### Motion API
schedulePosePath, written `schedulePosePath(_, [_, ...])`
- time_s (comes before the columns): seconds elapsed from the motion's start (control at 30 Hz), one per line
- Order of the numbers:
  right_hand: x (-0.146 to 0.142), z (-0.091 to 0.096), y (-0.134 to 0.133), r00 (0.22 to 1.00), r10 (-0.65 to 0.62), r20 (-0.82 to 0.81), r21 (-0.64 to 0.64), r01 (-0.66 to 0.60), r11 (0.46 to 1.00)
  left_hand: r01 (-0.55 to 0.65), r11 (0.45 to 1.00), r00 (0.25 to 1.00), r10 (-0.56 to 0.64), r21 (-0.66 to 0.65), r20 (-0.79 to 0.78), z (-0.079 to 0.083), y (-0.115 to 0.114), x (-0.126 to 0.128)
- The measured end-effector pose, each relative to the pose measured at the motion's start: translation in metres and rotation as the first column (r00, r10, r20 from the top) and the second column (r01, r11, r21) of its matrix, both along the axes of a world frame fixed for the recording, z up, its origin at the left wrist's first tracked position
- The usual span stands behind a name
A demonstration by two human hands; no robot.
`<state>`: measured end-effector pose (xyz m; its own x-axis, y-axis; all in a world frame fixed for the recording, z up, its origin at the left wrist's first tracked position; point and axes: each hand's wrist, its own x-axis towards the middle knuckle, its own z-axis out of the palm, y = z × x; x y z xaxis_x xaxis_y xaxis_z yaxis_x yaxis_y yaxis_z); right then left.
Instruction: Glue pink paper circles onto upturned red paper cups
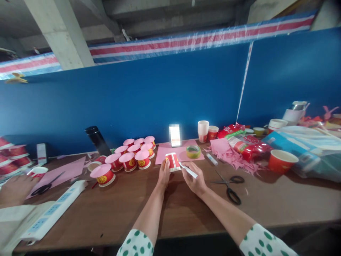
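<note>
Head view: left hand (pixel 163 175) clasps the upside-down red cup (pixel 172 161); right hand (pixel 194 180), just right, pinches a white pen (pixel 188 170) whose tip points left at it.

card (pixel 175 135): blurred out | cup stacks (pixel 10 154): perhaps cut by left edge

A brown table (pixel 138 209) carries pink-topped cups (pixel 129 160), scissors (pixel 231 186), a power strip (pixel 53 209) and seemingly pink paper (pixel 181 153).
</note>
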<state>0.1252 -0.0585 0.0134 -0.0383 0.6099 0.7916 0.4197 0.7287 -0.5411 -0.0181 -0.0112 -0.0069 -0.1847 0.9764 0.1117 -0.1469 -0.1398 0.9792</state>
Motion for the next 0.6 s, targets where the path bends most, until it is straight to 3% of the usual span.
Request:
schedulePosePath(0.23, [0.0008, 0.0003, 0.0008, 1.0, -0.005, 0.011, -0.01, 0.005, 1.0, 0.06, 0.998, 0.998, -0.06, -0.007, -0.008, -0.0002, -0.0009, 0.0001])
schedulePosePath(0.6, [0.0017, -0.0033, 0.0035, 0.999, -0.025, 0.028, -0.006, 0.025, 1.0, 0.027, 0.999, 0.999, -0.026, 0.025, -0.029, -0.0026, 0.0008, -0.0017])
